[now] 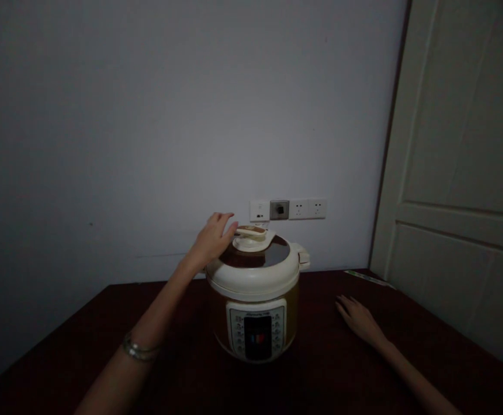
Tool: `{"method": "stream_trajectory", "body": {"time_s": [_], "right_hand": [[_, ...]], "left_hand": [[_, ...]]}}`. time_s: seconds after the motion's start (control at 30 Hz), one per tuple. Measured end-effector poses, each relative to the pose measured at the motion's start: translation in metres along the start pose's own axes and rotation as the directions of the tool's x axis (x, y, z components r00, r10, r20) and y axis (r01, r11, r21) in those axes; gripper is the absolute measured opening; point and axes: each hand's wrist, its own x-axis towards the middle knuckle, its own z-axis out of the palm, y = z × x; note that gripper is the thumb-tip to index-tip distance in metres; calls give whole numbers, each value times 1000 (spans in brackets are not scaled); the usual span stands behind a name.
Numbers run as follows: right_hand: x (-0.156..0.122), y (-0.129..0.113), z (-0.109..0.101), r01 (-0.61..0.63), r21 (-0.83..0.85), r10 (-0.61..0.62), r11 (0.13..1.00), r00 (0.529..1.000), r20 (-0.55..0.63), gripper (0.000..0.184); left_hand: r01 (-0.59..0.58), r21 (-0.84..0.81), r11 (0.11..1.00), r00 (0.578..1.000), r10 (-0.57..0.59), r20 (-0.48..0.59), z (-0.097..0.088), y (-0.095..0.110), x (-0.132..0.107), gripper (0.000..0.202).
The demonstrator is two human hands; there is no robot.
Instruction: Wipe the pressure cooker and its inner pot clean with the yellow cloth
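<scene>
An electric pressure cooker (255, 288) with a cream lid and a dark control panel stands upright on the dark red table. My left hand (214, 235) is raised over the left part of the lid, thumb and fingers apart. Its thumb is right beside the left end of the lid handle (251, 231); whether they touch I cannot make out. The lid sits on the cooker's body. To the right of the cooker, my right hand (358, 318) lies flat on the table with its fingers stretched out, holding nothing.
Wall sockets (307, 208) and a grey outlet plate (279, 210) are on the wall behind the cooker. A thin printed strip (369, 279) lies along the back right of the table (320, 374). A pale panelled door (462, 173) stands at the right.
</scene>
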Motion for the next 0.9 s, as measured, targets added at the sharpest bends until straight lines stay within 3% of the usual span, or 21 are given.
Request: {"method": "stream_trajectory", "body": {"time_s": [0.1, 0.23, 0.4, 0.9], "right_hand": [[0, 3, -1, 15, -4, -15, 1000, 1000, -14, 50], [-1, 4, 0, 29, 2, -29, 1000, 999, -36, 49], [1, 6, 4, 36, -3, -37, 999, 998, -54, 48], [3, 11, 9, 65, -31, -67, 997, 996, -66, 48]], "left_hand": [[-144, 17, 989, 974, 139, 181, 14, 2, 34, 48], [-289, -34, 957, 883, 281, 377, 32, 0, 60, 50], [-327, 28, 944, 799, 261, 542, 42, 4, 65, 54], [-297, 86, 951, 867, 231, 441, 60, 1, 58, 51]]}}
